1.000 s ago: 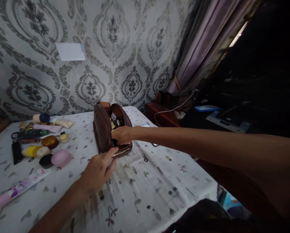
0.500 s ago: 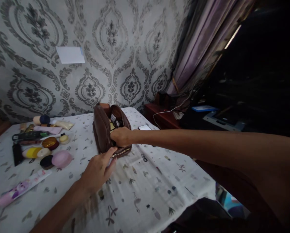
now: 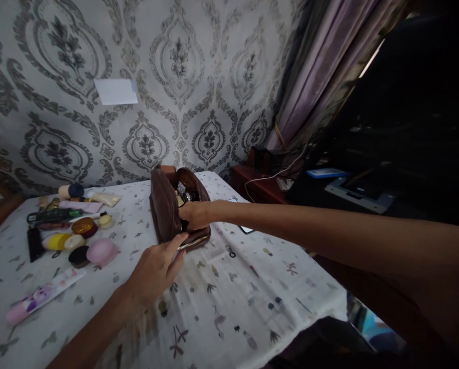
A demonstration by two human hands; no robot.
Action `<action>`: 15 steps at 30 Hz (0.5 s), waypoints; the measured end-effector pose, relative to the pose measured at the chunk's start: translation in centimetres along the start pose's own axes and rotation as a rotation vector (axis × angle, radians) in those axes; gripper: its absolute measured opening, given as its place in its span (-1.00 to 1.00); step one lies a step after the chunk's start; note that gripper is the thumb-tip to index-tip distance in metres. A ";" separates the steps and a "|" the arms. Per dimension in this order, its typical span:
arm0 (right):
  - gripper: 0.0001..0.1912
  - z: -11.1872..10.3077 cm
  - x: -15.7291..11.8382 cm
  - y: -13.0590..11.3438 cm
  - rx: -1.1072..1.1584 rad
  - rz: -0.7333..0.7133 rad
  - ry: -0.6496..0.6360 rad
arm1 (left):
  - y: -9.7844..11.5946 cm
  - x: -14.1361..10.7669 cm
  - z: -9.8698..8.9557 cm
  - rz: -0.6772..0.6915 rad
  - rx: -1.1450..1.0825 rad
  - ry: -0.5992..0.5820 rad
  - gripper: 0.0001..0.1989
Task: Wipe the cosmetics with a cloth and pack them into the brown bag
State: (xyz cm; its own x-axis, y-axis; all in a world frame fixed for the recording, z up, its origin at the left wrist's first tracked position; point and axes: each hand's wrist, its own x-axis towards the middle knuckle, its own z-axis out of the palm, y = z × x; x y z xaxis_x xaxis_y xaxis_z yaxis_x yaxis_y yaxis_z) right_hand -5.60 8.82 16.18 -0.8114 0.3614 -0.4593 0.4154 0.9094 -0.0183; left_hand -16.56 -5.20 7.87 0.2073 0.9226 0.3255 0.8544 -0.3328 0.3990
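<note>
A brown zippered bag (image 3: pixel 163 205) stands unzipped on the cloth-covered table, with several small items (image 3: pixel 186 195) in its mouth, one silvery and one gold-coloured. My right hand (image 3: pixel 195 215) reaches down into the opening from the right. Its knuckles show, but the fingertips are hidden inside, so what they touch cannot be seen. At the bag's near end, my left hand (image 3: pixel 158 264) pinches the edge beside the gold zipper (image 3: pixel 193 243), thumb and fingers on either side of it.
Left of the bag lie several cosmetics, including a pink round container (image 3: pixel 102 252), an amber jar (image 3: pixel 84 227), and a pink-and-white tube (image 3: pixel 44 296). A phone (image 3: pixel 246 230) lies partly behind my right forearm. A white cable (image 3: pixel 267 177) crosses a dark red surface (image 3: pixel 258 188).
The view has shifted slightly, and more of the phone shows below my right forearm. Both hands keep nearly the same places at the bag.
</note>
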 end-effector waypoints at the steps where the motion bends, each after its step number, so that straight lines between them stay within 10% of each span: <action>1: -0.63 -0.1 -0.4 0.0 -0.012 0.002 0.014 | 0.0 0.0 0.0 0.004 0.014 -0.001 -0.63; 15: -0.66 0.6 -3.6 -0.8 -0.185 -0.143 -0.126 | -0.4 -0.1 0.7 0.057 -0.004 -0.033 -0.65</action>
State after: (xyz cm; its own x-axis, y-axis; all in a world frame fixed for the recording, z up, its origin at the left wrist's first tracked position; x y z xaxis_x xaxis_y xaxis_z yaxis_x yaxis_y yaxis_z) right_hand -2.76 6.67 17.37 -0.7940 0.2085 -0.5711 0.2086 0.9757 0.0663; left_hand -16.58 -5.09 7.11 0.2711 0.9079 0.3197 0.8390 -0.3857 0.3839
